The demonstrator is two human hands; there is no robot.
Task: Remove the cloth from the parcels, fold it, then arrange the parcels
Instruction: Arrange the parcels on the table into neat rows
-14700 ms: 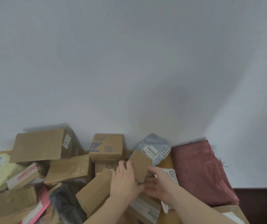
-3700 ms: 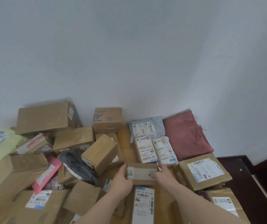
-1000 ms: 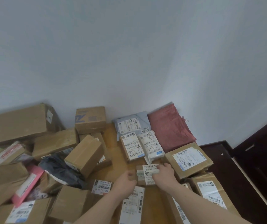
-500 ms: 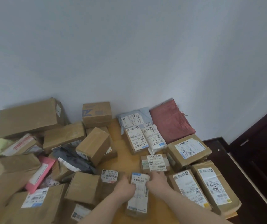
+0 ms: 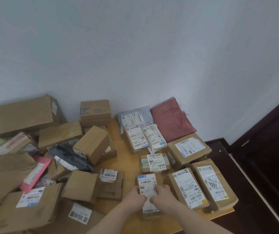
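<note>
A folded dark-red cloth (image 5: 171, 122) lies at the back right of the wooden table (image 5: 118, 130), against the wall. In front of it, labelled parcels lie flat in rows. My left hand (image 5: 136, 197) and my right hand (image 5: 162, 194) grip the two long sides of a narrow labelled parcel (image 5: 147, 184) at the table's front. Just behind it sits a small brown parcel (image 5: 154, 162). To its right lie a long parcel (image 5: 186, 190) and one marked 2004 (image 5: 211, 183).
An untidy heap of brown boxes (image 5: 91, 146), a grey bag (image 5: 71, 157) and a pink mailer (image 5: 35, 174) fills the table's left half. A white wall stands behind. Dark floor and a dark door (image 5: 270, 149) are on the right, past the table's edge.
Both hands let go of the small brown parcel behind and moved onto the narrow labelled parcel nearer me. The view tilted down and right, showing more of the table's front.
</note>
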